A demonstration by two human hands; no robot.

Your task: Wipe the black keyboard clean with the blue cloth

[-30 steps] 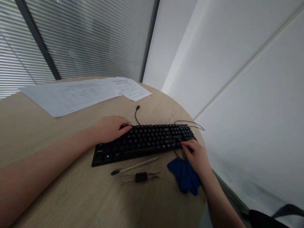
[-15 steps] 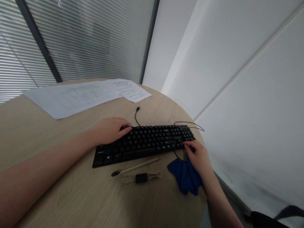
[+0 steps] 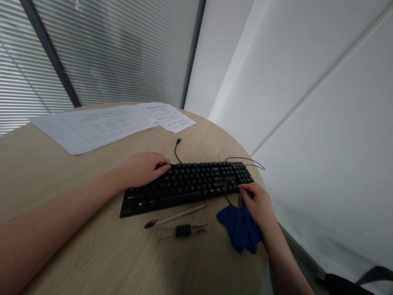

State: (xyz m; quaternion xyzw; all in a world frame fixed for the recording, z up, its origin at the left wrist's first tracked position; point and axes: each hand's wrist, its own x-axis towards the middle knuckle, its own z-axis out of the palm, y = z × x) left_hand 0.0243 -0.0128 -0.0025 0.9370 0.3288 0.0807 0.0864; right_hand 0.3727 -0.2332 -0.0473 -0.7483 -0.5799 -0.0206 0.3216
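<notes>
Resting flat on the far left corner of a black keyboard (image 3: 187,186), the left hand (image 3: 143,169) lies palm down with its fingers loosely spread over the top row of keys, holding nothing. The keyboard sits lengthwise across a round, light wood table (image 3: 92,250), close to the table's right edge. The right hand (image 3: 259,205) is at the keyboard's near right corner, its fingers closed on a crumpled blue cloth (image 3: 241,229) and pressing it against the keyboard's edge; most of the cloth trails on the table beside the wrist. A thin black cable (image 3: 245,160) loops out from behind the keyboard's right end, and its plug (image 3: 178,141) lies on the table just beyond the middle of the keyboard. In front of the keyboard, near its space bar, lies a slim pale brush (image 3: 176,215) with a dark tip pointing left, and just in front of that a small tool (image 3: 181,231) with a black block at its middle. Well beyond the keyboard, white printed papers (image 3: 107,125) are spread along the far side of the table, near a window covered with blinds (image 3: 107,49).
</notes>
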